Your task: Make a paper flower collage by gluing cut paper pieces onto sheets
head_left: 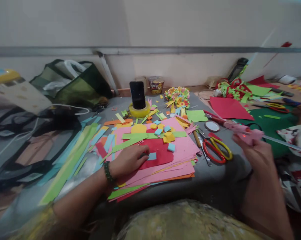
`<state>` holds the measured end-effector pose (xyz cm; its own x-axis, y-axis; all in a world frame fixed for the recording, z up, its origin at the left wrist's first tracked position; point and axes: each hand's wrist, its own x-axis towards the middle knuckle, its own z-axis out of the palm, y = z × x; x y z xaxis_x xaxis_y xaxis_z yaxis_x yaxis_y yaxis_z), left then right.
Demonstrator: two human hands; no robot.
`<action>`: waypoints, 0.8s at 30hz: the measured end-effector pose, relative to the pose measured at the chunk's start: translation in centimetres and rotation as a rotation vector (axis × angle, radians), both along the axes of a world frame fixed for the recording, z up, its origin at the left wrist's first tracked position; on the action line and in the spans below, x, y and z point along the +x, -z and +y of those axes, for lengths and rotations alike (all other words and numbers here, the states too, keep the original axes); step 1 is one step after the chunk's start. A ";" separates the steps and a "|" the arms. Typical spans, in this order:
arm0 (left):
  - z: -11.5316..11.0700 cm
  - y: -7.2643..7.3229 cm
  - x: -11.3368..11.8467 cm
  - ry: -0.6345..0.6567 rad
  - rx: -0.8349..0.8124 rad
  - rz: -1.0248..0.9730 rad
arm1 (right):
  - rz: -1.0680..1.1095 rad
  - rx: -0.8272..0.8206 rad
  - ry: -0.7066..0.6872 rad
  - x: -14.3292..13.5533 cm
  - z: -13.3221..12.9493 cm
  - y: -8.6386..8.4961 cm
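My left hand (pixel 129 161) rests palm down on a red paper piece (pixel 160 151) that lies on a stack of pink paper sheets (pixel 180 146). Its fingertips touch a small light-blue paper square (pixel 152 156). A dark bead bracelet circles that wrist. My right hand (pixel 255 151) is raised at the right and holds a pink glue gun (pixel 242 130), blurred by motion, its nozzle pointing left. Small blue and yellow paper squares (pixel 168 136) and green strips lie on the pink stack.
Red-and-yellow scissors (pixel 216 150) and a tape roll (pixel 212 126) lie beside the stack. A black phone (pixel 137 95) stands in a yellow tape ring. Paper flowers (pixel 177 96), red and green sheets (pixel 229 108), bags (pixel 72 81) at left, another person's patterned sleeve (pixel 296 136) at right.
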<state>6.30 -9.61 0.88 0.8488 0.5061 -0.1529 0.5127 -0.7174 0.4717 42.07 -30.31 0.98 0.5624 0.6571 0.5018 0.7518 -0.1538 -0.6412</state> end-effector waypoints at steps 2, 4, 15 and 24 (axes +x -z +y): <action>-0.1 0.0 0.0 -0.017 -0.019 -0.017 | 0.089 0.003 0.055 -2.8 -0.1 -1.9; -0.2 -0.1 -0.1 -0.044 -0.050 -0.042 | 0.162 0.025 -0.199 -6.3 0.2 -3.3; -0.3 0.2 -0.3 -0.062 -0.075 -0.123 | 0.054 -0.482 -0.667 -14.3 4.9 -0.7; -0.3 0.6 -0.4 -0.062 -0.106 -0.176 | -0.014 -0.473 -0.758 -14.9 6.1 -0.7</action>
